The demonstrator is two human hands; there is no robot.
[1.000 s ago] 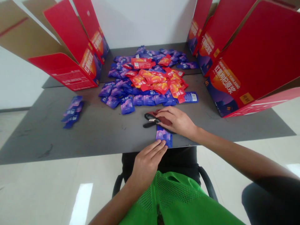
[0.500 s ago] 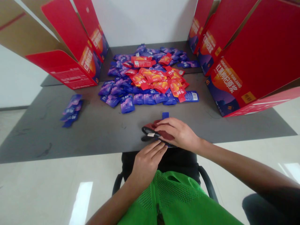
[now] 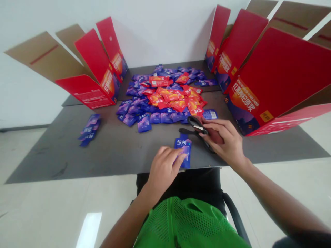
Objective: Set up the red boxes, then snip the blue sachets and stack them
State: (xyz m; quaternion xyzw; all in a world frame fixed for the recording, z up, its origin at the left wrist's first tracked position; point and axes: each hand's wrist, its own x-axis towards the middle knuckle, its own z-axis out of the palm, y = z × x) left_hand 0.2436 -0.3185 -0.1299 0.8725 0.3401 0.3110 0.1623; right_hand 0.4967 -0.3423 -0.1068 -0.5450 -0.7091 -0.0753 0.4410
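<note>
My left hand (image 3: 165,167) rests on a purple sachet (image 3: 183,148) at the near edge of the grey table (image 3: 111,144), fingers curled onto its lower part. Just to the right, my right hand (image 3: 224,139) is closed on a pair of scissors (image 3: 196,128) with dark red handles and black blades pointing left. Behind them lies a heap of purple and red sachets (image 3: 168,94).
Open red cartons stand at the left (image 3: 88,81) and right (image 3: 269,79) of the table. A small stack of purple sachets (image 3: 89,129) lies at the left. A green mesh bag (image 3: 186,224) sits on my lap below the table edge.
My right hand has moved the scissors right and away from the near edge, uncovering the purple sachet. My left hand has come forward onto that sachet. The view has tilted up.
</note>
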